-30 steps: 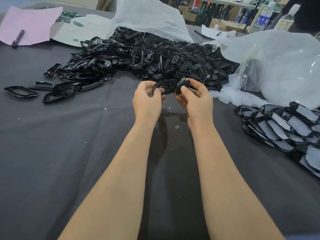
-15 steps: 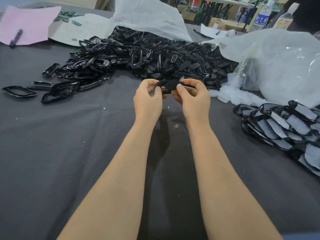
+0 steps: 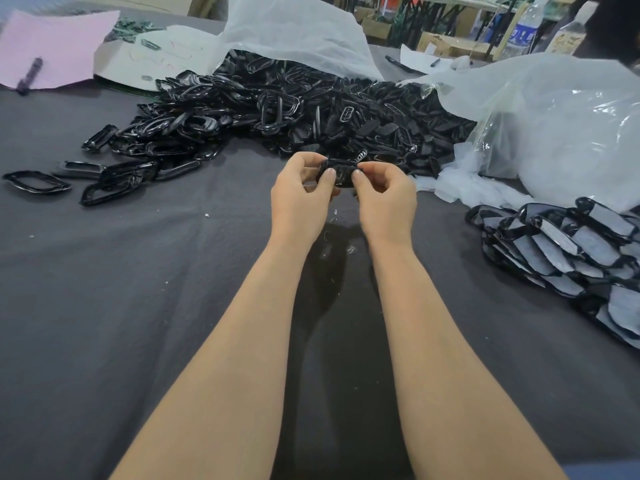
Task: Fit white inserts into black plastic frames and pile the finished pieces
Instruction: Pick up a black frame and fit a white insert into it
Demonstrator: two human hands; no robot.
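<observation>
Head view: the left hand (image 3: 300, 194) and right hand (image 3: 387, 195) both pinch one black frame (image 3: 341, 173) with curled fingers above the grey cloth (image 3: 138, 306). Loose frames (image 3: 277, 112) lie heaped beyond; finished pieces (image 3: 568, 251) are piled at right.

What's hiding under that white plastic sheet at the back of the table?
A heap of black plastic frames spills out from beneath the white sheet. How far the heap runs under it cannot be seen; the sheet covers that part.
</observation>
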